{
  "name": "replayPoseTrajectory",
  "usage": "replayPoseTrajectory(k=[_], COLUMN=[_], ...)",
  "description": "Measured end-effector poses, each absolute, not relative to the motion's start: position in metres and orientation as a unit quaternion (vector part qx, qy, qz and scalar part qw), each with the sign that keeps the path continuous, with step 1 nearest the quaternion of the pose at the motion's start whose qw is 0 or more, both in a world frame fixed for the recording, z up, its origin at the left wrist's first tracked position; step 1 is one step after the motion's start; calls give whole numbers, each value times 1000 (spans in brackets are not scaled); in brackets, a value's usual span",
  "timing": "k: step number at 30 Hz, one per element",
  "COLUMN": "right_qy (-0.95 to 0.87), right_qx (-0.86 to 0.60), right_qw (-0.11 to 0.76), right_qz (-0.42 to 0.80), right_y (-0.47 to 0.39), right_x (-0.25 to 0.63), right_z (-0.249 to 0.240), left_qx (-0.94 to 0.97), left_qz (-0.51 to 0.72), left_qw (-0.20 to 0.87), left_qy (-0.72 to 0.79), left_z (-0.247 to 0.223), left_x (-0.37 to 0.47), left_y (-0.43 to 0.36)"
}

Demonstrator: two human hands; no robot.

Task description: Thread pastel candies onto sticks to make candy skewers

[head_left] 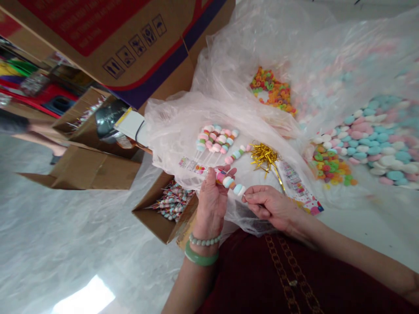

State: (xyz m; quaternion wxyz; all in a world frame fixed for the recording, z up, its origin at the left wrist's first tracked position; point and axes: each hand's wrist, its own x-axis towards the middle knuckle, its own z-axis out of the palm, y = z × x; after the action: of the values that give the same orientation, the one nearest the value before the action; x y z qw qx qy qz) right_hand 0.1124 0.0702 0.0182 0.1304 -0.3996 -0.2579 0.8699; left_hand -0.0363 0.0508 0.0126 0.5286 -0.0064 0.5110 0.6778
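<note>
Between my two hands is a marshmallow candy skewer (pixel 231 184) with blue, white and orange pieces. My left hand (pixel 212 189) holds its upper end, where a colourful printed part shows under the fingers. My right hand (pixel 270 206) pinches the lower end by the white piece, seemingly at the stick. Just beyond, several finished skewers (pixel 216 138) lie side by side on plastic sheeting, with one more skewer (pixel 238 154) apart from them. Gold twist ties (pixel 263 155) lie in a heap to the right. Printed clear bags (pixel 291 179) lie near my right hand.
Loose pastel marshmallows (pixel 369 139) and fruit-coloured gummy rings (pixel 332 165) are spread at the right, with more gummy rings (pixel 275 91) farther back. A large carton (pixel 131 48) stands at upper left. Below left, an open box (pixel 149 216) holds skewers. Someone's leg (pixel 41 133) shows at far left.
</note>
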Motion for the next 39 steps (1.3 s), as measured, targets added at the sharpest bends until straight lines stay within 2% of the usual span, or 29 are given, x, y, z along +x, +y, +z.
replayPoseTrajectory(k=[6,13,16,19,22,25,27,33,37,39], right_qy=[-283,-170,-196,-353,-580,-688,-676,-459,-381,-401], right_qx=[-408,-342,-342,-418,-453,-451,-446,-420,-425,-428], right_qw=[144,103,94,136,212,234,224,177,197,203], right_qz=[856,918,914,826,643,518,543,763,797,784], right_y=[70,88,88,82,75,74,76,79,78,78], right_x=[112,121,122,116,109,108,110,108,98,95], right_z=[15,-10,-9,-1,8,11,9,3,7,9], left_qx=[7,111,125,138,137,112,77,44,68,52], left_qz=[675,643,629,622,617,620,618,666,681,680], left_qw=[533,545,552,554,571,598,618,604,600,606], left_qy=[510,527,534,536,524,496,479,435,414,410], left_z=[13,7,8,9,7,4,3,9,10,10], left_x=[-33,-39,-41,-35,-28,-27,-30,-32,-18,-16], left_y=[52,46,47,47,47,46,46,48,49,50])
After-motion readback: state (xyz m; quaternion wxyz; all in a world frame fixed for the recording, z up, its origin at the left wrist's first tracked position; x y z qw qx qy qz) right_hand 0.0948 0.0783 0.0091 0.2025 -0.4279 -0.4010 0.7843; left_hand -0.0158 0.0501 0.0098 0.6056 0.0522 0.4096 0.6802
